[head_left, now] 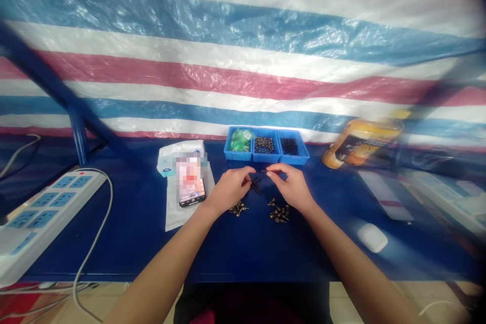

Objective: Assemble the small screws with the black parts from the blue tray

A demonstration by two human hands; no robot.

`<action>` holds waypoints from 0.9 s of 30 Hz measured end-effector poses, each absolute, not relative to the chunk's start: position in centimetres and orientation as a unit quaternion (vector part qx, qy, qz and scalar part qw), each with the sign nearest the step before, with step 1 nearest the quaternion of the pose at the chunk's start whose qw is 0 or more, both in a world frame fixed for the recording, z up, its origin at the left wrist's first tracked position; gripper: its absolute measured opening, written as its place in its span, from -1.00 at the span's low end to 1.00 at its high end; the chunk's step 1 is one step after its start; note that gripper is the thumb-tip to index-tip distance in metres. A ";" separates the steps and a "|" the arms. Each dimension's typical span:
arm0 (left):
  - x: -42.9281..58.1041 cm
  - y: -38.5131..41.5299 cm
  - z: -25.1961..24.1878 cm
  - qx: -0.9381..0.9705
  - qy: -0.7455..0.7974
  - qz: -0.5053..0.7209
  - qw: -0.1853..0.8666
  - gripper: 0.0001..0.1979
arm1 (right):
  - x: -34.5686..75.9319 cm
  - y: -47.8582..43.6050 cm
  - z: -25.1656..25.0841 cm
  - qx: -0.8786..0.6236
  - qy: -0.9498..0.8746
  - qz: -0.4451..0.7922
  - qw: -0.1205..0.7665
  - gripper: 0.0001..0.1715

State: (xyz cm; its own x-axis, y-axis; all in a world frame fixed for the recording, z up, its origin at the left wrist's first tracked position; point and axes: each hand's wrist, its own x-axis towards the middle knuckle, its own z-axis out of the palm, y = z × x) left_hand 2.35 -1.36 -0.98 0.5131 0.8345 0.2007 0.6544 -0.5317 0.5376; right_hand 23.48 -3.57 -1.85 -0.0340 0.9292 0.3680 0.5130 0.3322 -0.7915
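My right hand (290, 185) pinches a small dark screw (265, 171) between thumb and forefinger. To its left, my left hand (233, 187) has its fingers curled together; what they hold, if anything, is too small to tell. Several black screws (255, 186) lie between the hands. One pile of brassy screws (238, 208) rests below my left hand, and another pile (279, 211) below my right. Behind the hands stand three joined blue bins (266, 158), with a green bag (240, 139), brassy pieces (265, 145) and black screws (289, 146) in them.
A lit phone (192, 185) lies on white packaging (172, 207) at the left. Farther left are a power strip (49, 217) and cable (111, 192). On the right are an orange bottle (360, 142), a flat white device (385, 196) and a white case (372, 237).
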 end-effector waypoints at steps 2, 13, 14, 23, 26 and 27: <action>2.3 -1.3 -1.0 0.845 0.439 0.230 0.202 -0.63 | 23.6 -3.5 -1.8 -0.528 -0.675 0.246 0.454 -0.79; 2.4 -1.0 -1.2 0.836 0.426 0.276 0.207 -0.70 | 25.0 -3.0 -1.4 -0.591 -0.575 0.292 0.484 -0.40; 2.3 -1.0 -1.3 0.835 0.427 0.277 0.209 -0.70 | 25.2 -2.8 -1.6 -0.591 -0.556 0.298 0.503 -0.40; 2.5 -0.9 -0.9 0.803 0.438 0.335 0.224 -0.78 | 26.1 -2.1 -2.9 -0.599 -0.521 0.300 0.529 -0.40; 2.9 -1.2 -0.7 0.760 0.440 0.389 0.279 -0.83 | 25.2 -3.0 -2.3 -0.569 -0.605 0.305 0.466 -0.62; 3.1 -1.3 -0.7 0.745 0.435 0.404 0.305 -0.83 | 24.8 -3.4 -2.0 -0.551 -0.628 0.316 0.450 -0.64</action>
